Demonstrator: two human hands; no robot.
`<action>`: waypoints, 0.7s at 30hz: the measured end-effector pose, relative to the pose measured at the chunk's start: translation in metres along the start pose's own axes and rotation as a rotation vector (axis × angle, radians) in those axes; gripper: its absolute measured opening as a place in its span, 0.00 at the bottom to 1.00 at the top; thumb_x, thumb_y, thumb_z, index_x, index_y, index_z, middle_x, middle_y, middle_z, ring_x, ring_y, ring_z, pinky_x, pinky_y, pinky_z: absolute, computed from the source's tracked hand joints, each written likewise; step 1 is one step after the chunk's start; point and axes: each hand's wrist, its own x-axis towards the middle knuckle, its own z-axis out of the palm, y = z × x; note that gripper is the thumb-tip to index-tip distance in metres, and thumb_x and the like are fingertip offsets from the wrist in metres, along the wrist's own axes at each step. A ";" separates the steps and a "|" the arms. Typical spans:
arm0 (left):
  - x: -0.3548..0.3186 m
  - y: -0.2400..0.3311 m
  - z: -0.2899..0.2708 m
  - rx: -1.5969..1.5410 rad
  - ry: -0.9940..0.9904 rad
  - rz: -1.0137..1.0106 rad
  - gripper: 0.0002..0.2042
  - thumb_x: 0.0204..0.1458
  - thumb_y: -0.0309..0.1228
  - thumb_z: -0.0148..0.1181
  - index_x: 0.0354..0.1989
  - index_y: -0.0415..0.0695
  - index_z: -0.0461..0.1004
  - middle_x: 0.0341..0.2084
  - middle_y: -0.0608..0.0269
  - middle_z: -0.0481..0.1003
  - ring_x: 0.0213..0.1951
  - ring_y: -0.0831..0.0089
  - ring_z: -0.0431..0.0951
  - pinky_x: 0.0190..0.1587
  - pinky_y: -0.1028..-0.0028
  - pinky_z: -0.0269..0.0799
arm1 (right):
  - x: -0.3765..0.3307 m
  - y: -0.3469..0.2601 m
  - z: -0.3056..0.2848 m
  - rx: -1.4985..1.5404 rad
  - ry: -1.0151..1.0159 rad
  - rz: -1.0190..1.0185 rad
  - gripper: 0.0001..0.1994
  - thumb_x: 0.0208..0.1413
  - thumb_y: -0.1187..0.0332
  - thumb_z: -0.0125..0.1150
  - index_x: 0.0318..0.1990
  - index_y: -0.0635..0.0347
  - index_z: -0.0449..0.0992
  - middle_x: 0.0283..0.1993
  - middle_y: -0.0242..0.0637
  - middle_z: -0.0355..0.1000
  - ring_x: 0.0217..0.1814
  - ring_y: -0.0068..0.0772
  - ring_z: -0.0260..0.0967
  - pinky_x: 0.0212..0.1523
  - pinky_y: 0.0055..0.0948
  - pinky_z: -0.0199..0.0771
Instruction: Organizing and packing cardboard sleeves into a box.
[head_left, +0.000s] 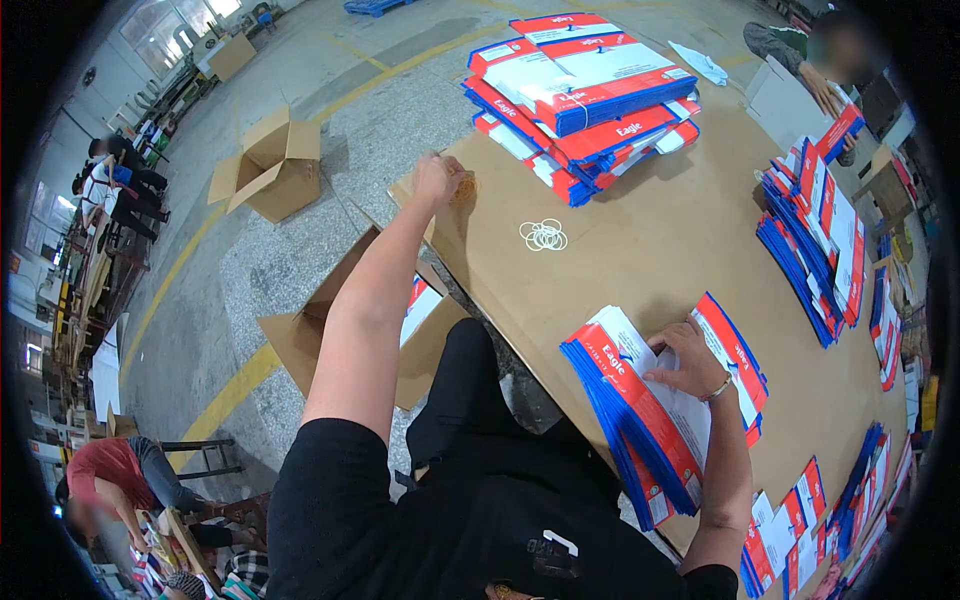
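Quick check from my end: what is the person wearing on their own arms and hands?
Both forearms are bare and both hands are bare, with no gloves. The left hand shows nothing on its wrist. The right hand has a thin, light-coloured bracelet at the wrist. A black short-sleeved top covers the shoulders, with sleeves ending at the upper arms.

Open cardboard boxes [268,165] on concrete floor [200,290] w/ yellow lines, far stack of red-blue folders [585,95] on table [680,230], seated co-workers [120,180] at left.
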 end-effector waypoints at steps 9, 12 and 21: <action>-0.039 0.003 0.025 -0.031 0.032 0.015 0.27 0.47 0.46 0.67 0.56 0.52 0.71 0.54 0.44 0.68 0.60 0.44 0.63 0.61 0.53 0.61 | -0.015 -0.015 0.004 0.072 0.008 0.081 0.27 0.45 0.56 0.75 0.52 0.55 0.75 0.50 0.42 0.73 0.58 0.45 0.65 0.63 0.41 0.61; -0.034 -0.003 0.023 -0.398 -0.113 -0.070 0.30 0.48 0.49 0.65 0.59 0.52 0.69 0.58 0.37 0.63 0.62 0.43 0.61 0.64 0.50 0.57 | -0.026 -0.026 0.007 0.027 0.069 0.082 0.35 0.44 0.54 0.74 0.59 0.57 0.70 0.58 0.45 0.69 0.61 0.48 0.63 0.63 0.39 0.63; -0.129 0.126 -0.022 -0.623 -0.104 0.410 0.23 0.51 0.35 0.65 0.56 0.42 0.71 0.60 0.46 0.66 0.62 0.50 0.65 0.63 0.59 0.62 | -0.071 -0.074 0.027 -0.240 0.088 0.233 0.40 0.47 0.43 0.68 0.64 0.53 0.65 0.66 0.54 0.62 0.68 0.58 0.58 0.66 0.47 0.60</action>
